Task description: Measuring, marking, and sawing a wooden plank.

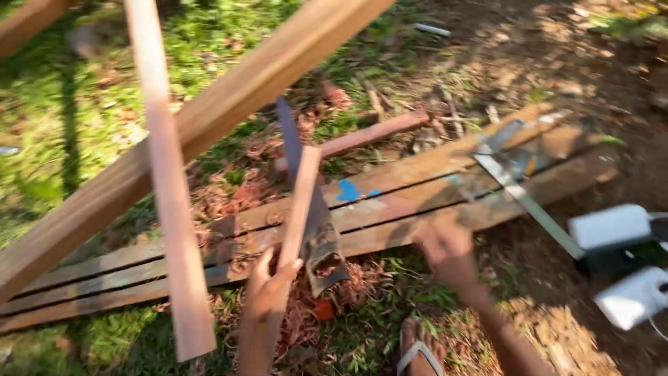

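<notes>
My left hand [268,287] grips the lower end of a short reddish wood strip [299,205], which stands tilted over the planks. Right behind the strip lies a hand saw [316,230], its dark blade pointing away and its handle close to my left fingers. My right hand [447,247] is blurred and hovers at the near edge of the weathered planks [417,198] on the ground. I see nothing in it, but the blur hides its fingers. My sandalled foot [417,351] shows at the bottom.
A thick wooden beam [209,118] crosses diagonally close to the camera, with a thinner slat [170,209] hanging in front of it. A metal square [518,188] lies on the planks at right. Two white objects [612,226] sit at the right edge. Grass, wood shavings and bare soil surround everything.
</notes>
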